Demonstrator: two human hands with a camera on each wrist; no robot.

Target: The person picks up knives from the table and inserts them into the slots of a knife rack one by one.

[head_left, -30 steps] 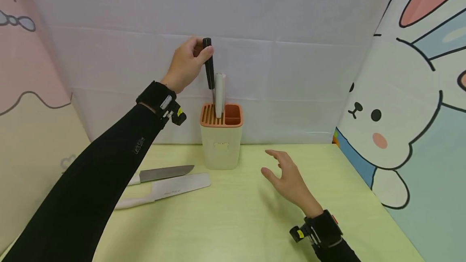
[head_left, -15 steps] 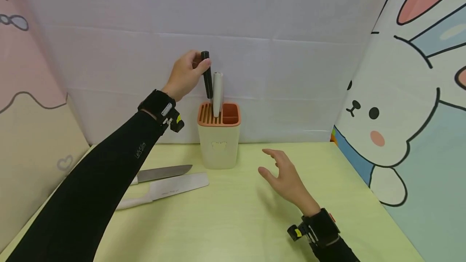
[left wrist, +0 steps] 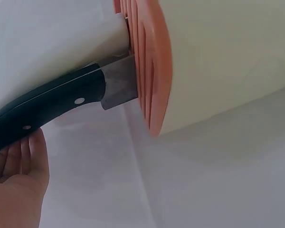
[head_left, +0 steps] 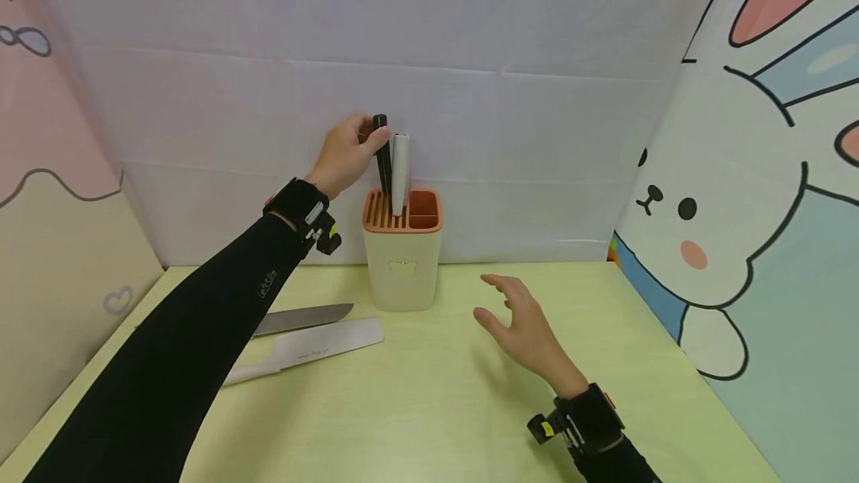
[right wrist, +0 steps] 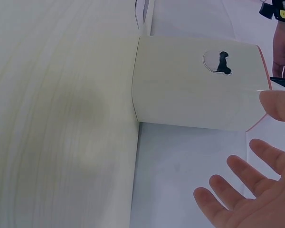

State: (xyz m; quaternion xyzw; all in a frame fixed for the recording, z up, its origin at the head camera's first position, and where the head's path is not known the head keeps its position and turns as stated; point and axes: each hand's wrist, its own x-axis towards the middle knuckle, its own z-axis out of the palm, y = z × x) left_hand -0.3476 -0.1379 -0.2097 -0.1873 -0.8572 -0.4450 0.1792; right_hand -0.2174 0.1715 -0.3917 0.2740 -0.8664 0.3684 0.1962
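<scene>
My left hand (head_left: 345, 155) pinches the top of a black-handled knife (left wrist: 52, 102) between thumb and fingers. Most of its blade is down in a slot of the knife block (head_left: 403, 274), a cream holder with an orange slotted top; a short strip of steel shows above the slots in the left wrist view. Right beside that black handle, a white-handled knife (head_left: 400, 170) stands in the block. To the right of the block, my right hand (head_left: 526, 330) hovers over the table, fingers spread and loosely bent, holding nothing.
Two knives lie on the pale green table (head_left: 416, 416) left of the block: a pointed knife (head_left: 305, 318) and a white-handled cleaver (head_left: 329, 341), handles partly behind my left sleeve. A white sheet (head_left: 503, 133) hangs close behind. The block's right side has open orange compartments (head_left: 424, 209).
My left hand has moved down with the black-handled knife, whose blade has sunk deeper into the block. My right hand keeps nearly the same place.
</scene>
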